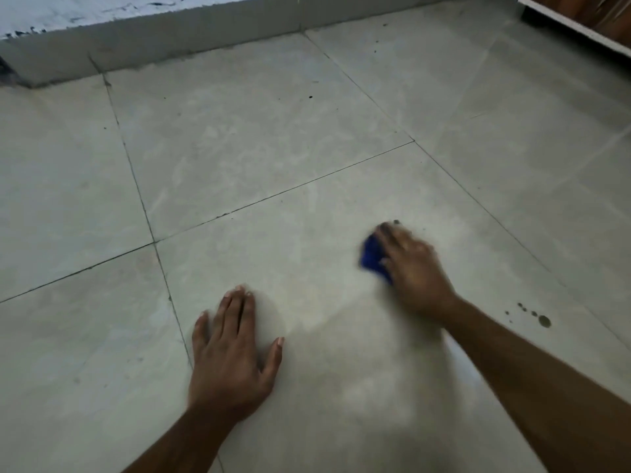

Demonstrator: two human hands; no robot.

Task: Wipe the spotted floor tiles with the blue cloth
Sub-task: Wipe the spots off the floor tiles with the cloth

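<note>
While your right fingers (pixel 392 235) work: they lie stretched out and close together, pressing down on the blue cloth (pixel 374 256); motion blur hides whether the thumb hooks round it.
Blue cloth: bunched small under your right hand (pixel 413 264), down on the tile, showing only at the hand's nine o'clock edge.
Left fingers (pixel 239 308): straight and slightly spread, holding nothing; your left hand (pixel 232 349) rests palm-down on the same tile (pixel 307 254), at about eight o'clock from the cloth and well apart from it.
Nearest spot (pixel 396 221): one dark dot at twelve o'clock, just beyond your right fingertips.
Spot cluster (pixel 544 321): several dark drops, the largest lowest, at four o'clock from the right hand, beside your forearm, unwiped.
Far specks (pixel 310 96): small dark marks on the tile at eleven o'clock, towards the skirting (pixel 170 42).
Step in hand: I judge you are mid-stroke on the near tile, with a good part of the job left.
Next move: likely push the cloth to twelve o'clock over the nearest dot, then swing round to four o'clock for the cluster; press flat so the cloth does not slip out from under your palm.
</note>
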